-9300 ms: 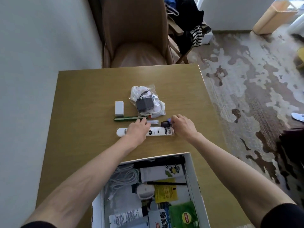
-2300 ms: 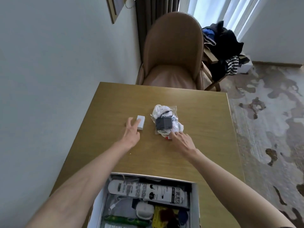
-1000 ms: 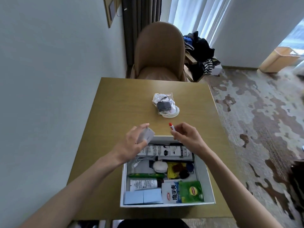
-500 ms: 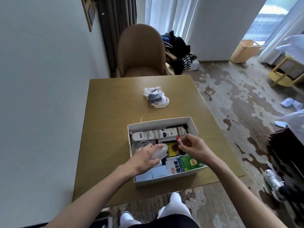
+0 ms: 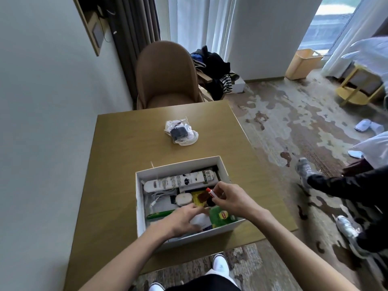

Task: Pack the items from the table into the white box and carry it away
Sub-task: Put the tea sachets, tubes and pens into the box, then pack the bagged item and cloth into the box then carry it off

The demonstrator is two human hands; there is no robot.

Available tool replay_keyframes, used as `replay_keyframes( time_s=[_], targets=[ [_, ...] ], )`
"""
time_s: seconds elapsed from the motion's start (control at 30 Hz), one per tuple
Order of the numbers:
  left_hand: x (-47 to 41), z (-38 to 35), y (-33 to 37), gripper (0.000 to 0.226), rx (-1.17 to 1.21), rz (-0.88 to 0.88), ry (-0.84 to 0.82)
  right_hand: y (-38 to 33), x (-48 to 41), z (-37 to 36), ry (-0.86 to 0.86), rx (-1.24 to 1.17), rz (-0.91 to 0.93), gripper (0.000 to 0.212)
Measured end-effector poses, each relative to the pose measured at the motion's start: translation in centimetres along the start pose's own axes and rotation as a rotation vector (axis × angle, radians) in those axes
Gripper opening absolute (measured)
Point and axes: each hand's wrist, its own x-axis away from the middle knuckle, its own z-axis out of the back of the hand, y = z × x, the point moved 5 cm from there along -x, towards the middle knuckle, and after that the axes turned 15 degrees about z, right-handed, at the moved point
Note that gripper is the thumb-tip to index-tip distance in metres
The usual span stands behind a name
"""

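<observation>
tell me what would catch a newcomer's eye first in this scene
The crammed white box at the near edge of the brown table draws the eye, with both hands at it: the left hand grips a white block low inside, and the right hand pinches a red-tipped stick above the contents. Beyond the box, a clear bag lies on the tabletop.

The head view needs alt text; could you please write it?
Over a full white box on a table, the left hand holds a white item and the right hand pinches a red-capped stick. A clear bag lies beyond the box.
</observation>
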Motion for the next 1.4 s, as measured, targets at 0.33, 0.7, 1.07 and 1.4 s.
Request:
replay_keyframes(
  time_s=[0.33,0.7,1.07,1.4],
  targets=[
    [0.0,1.2,-1.2,0.020,0.118,0.190,-0.022,0.7,-3.1,0.0,-0.239,0.251,0.240,0.010],
    [4.6,4.7,-3.4,0.023,0.285,0.423,0.514,-0.4,-5.8,-3.1,-0.379,0.414,0.529,0.010],
    [0.4,11.2,-0.3,0.027,0.312,0.284,0.652,0.5,-13.2,5.0,-0.042,-0.122,0.391,0.018],
    [-8.0,18.3,-6.7,0.022,0.605,0.459,0.621,5.6,-25.2,4.1,0.089,-0.177,-0.069,0.030]
  ],
)
